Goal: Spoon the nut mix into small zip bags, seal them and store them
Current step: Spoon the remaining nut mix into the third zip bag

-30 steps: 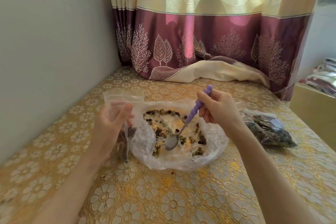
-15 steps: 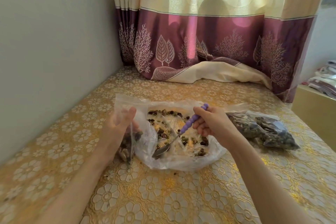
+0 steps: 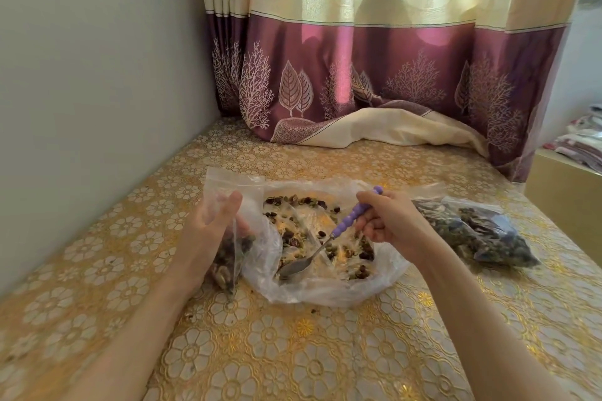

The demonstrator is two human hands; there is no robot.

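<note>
The left hand [image 3: 211,225] grips a zip bag [image 3: 228,247] beside the nut sheet [image 3: 325,290]; the right hand [image 3: 391,221] grips a spoon [image 3: 321,249] over the sheet.

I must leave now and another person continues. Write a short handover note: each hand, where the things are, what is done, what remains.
Left hand: holds the small zip bag upright and open, partly filled with nut mix.
Right hand: grips the purple-handled spoon; its bowl lies low in the large open plastic bag on the table.
Loose nut mix is spread thin in that bag.
Done: filled bags lie to the right; whether sealed, I cannot tell.
Left: scoop the rest, seal, store.
</note>
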